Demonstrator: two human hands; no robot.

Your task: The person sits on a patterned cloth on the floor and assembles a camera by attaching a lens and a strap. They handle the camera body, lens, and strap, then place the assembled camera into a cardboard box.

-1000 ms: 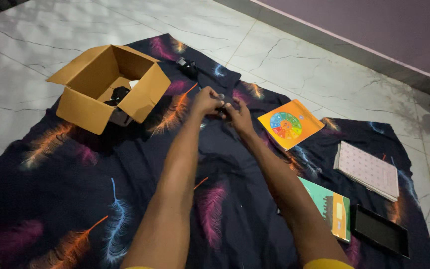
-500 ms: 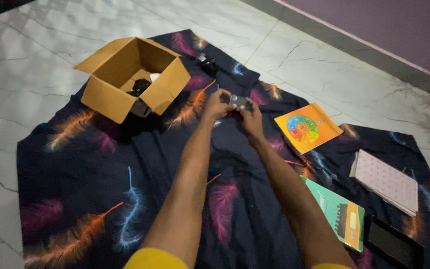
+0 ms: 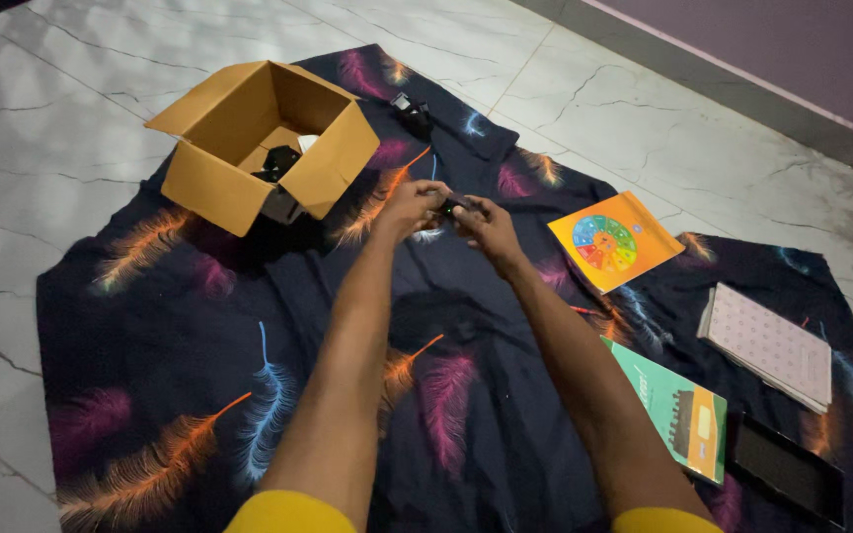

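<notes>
My left hand (image 3: 409, 207) and right hand (image 3: 484, 223) pinch a small dark object (image 3: 451, 208) with curled fingers above the feather-print cloth (image 3: 249, 326), an open cardboard box (image 3: 267, 148) at ten o'clock.

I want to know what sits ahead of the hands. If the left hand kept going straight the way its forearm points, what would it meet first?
Probably the small dark gadget lying on the feathered cloth beyond the left hand. The cardboard box sits off to the side. Depth is hard to judge.

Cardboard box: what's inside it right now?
The cardboard box lies open; a dark object and a small white piece show inside. Its near wall hides the rest of the bottom.
</notes>
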